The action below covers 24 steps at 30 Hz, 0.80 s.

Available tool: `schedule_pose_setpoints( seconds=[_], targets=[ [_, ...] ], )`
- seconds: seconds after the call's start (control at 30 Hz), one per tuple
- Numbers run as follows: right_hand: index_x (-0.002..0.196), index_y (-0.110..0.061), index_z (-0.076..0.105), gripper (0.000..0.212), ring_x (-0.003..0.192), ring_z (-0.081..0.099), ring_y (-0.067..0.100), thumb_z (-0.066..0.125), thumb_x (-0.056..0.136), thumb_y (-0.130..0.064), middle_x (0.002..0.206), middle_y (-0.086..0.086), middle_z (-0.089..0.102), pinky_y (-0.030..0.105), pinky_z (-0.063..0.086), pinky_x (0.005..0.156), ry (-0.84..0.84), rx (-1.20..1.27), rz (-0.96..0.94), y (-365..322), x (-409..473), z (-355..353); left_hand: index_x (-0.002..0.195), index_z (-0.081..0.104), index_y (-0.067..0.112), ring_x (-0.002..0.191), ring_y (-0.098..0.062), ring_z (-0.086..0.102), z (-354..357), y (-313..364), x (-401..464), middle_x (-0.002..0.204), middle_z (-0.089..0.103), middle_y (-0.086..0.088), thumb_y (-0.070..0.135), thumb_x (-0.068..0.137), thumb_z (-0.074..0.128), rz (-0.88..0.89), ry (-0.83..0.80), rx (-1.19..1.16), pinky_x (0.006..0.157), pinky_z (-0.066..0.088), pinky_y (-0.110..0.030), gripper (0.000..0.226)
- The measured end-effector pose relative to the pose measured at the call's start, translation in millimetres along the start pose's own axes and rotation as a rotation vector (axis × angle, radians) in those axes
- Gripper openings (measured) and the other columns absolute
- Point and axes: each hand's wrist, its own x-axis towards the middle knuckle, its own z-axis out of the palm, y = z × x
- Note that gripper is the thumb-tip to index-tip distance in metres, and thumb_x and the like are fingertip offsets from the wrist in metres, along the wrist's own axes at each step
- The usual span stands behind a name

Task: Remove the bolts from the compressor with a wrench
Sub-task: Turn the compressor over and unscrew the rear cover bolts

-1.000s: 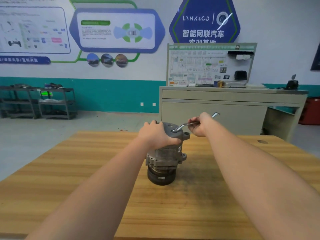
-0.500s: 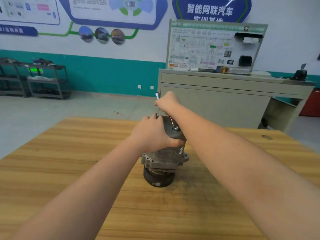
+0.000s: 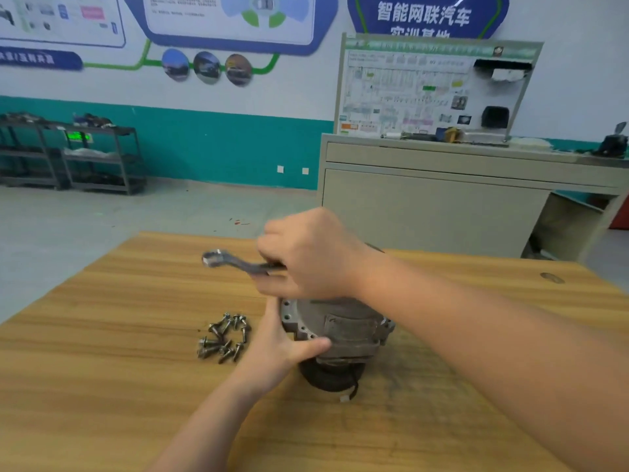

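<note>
Right hand holding the wrench over the compressor while the left hand is steadying the housing.

The compressor is standing on end near the middle of the wooden table, probably so its top face is reachable from above. The left hand is pressing against the housing's left side, fingers fairly straight and thumb laid across the front, seemingly bracing it against turning. The right hand is curling tightly round the wrench, whose ring end is pointing left, clear of the compressor. A pile of loose bolts is lying on the table just beside the left hand, apparently already taken out; whether any are remaining is hidden by the right hand.
</note>
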Motion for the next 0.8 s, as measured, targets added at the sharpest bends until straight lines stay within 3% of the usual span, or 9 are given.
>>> schedule_pose_setpoints(
  seconds=[0.07, 0.13, 0.23, 0.3, 0.4, 0.47, 0.53, 0.63, 0.8],
  targets=[
    [0.057, -0.007, 0.056, 0.032, 0.045, 0.047, 0.024, 0.069, 0.081, -0.024, 0.054, 0.008, 0.051, 0.028, 0.036, 0.041, 0.128, 0.042, -0.042, -3, -21, -6, 0.131, 0.044, 0.027, 0.115, 0.011, 0.054, 6, -10, 0, 0.122, 0.061, 0.027, 0.055, 0.054, 0.086, 0.005, 0.054, -0.035, 0.087, 0.039, -0.001, 0.092],
    [0.052, -0.007, 0.049, 0.039, 0.045, 0.038, 0.022, 0.058, 0.089, -0.019, 0.052, 0.005, 0.04, 0.027, 0.028, 0.045, 0.289, 0.061, 0.036, -3, -45, -11, 0.125, 0.049, 0.026, 0.111, 0.003, 0.061, 9, -16, -3, 0.117, 0.067, 0.022, 0.055, 0.055, 0.085, -0.012, 0.109, -0.084, 0.085, 0.044, -0.006, 0.084],
    [0.05, -0.006, 0.039, 0.048, 0.055, 0.023, 0.014, 0.045, 0.096, -0.017, 0.059, -0.001, 0.025, 0.023, 0.019, 0.056, 0.533, 0.084, 0.267, -4, -89, -19, 0.12, 0.054, 0.023, 0.105, -0.009, 0.066, 8, -24, -4, 0.113, 0.07, 0.009, 0.037, 0.074, 0.08, -0.004, 0.167, -0.142, 0.083, 0.05, -0.016, 0.055],
    [0.055, -0.006, 0.042, 0.048, 0.055, 0.03, 0.014, 0.039, 0.1, -0.024, 0.058, 0.001, 0.032, 0.024, 0.024, 0.054, 0.611, 0.175, 0.471, -4, -120, -20, 0.119, 0.055, 0.024, 0.104, -0.007, 0.066, 8, -23, -6, 0.114, 0.069, 0.012, 0.035, 0.081, 0.075, 0.01, 0.179, -0.131, 0.082, 0.05, -0.015, 0.044],
    [0.064, -0.022, 0.054, 0.029, 0.051, 0.045, 0.013, 0.046, 0.092, -0.026, 0.057, -0.002, 0.047, 0.024, 0.037, 0.05, 0.853, 0.601, 0.904, 3, -152, -15, 0.12, 0.055, 0.027, 0.111, -0.005, 0.062, 11, -22, -9, 0.115, 0.067, 0.014, 0.033, 0.086, 0.066, 0.024, 0.21, -0.116, 0.091, 0.048, -0.018, 0.036],
    [0.061, -0.024, 0.056, 0.029, 0.042, 0.044, 0.012, 0.052, 0.089, -0.02, 0.051, -0.004, 0.049, 0.021, 0.035, 0.041, 0.997, 0.966, 1.2, 17, -158, -13, 0.122, 0.053, 0.029, 0.114, -0.001, 0.059, 14, -19, -9, 0.116, 0.065, 0.021, 0.034, 0.086, 0.057, 0.023, 0.212, -0.115, 0.091, 0.045, -0.013, 0.036],
    [0.062, -0.018, 0.051, 0.032, 0.033, 0.036, 0.01, 0.055, 0.093, -0.017, 0.044, -0.002, 0.043, 0.017, 0.028, 0.035, 0.957, 1.214, 1.403, 41, -159, -12, 0.124, 0.053, 0.031, 0.117, 0.001, 0.057, 15, -17, -8, 0.117, 0.064, 0.024, 0.038, 0.087, 0.052, 0.015, 0.22, -0.106, 0.094, 0.044, -0.013, 0.038],
    [0.068, -0.012, 0.046, 0.03, 0.028, 0.03, 0.005, 0.061, 0.093, -0.018, 0.039, -0.004, 0.038, 0.015, 0.022, 0.03, 0.659, 1.29, 1.589, 83, -144, -16, 0.127, 0.051, 0.036, 0.121, -0.005, 0.057, 19, -16, -9, 0.122, 0.063, 0.019, 0.047, 0.085, 0.05, -0.021, 0.242, -0.131, 0.102, 0.047, -0.028, 0.043],
    [0.072, -0.008, 0.056, 0.029, 0.028, 0.034, 0.003, 0.07, 0.087, -0.027, 0.038, -0.007, 0.042, 0.014, 0.026, 0.03, 0.054, 0.932, 1.644, 119, -93, -19, 0.124, 0.053, 0.042, 0.123, -0.008, 0.056, 20, -12, -7, 0.126, 0.063, 0.011, 0.05, 0.086, 0.048, -0.094, 0.215, -0.195, 0.107, 0.045, -0.041, 0.039]
  ],
)
